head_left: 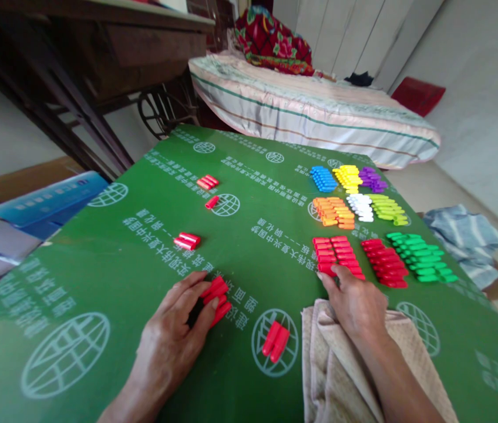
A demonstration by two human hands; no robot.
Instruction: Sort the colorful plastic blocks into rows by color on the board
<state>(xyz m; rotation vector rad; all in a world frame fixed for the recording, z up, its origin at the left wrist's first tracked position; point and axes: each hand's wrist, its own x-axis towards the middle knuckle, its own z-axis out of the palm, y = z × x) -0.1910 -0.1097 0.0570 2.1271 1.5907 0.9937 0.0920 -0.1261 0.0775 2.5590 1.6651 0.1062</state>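
Observation:
My left hand (178,323) is closed around a small group of red bullet-shaped plastic pieces (217,289), held low at the green board. Thumb and fingertips of my right hand (357,296) close on a red piece at the near left corner of a block of red pieces (339,249) laid in two columns. Between my hands lie two red pieces (276,341) side by side. Farther left are a small red cluster (187,241), a lone red piece (212,202) and another little red row (208,181).
Sorted groups stand at the right: dark red (384,262), green (420,257), orange (333,211), white (360,207), lime (389,209), blue (323,178), yellow (347,177) and purple (373,179). A folded beige cloth (332,364) lies under my right forearm. A bed (310,111) stands beyond the board (143,364).

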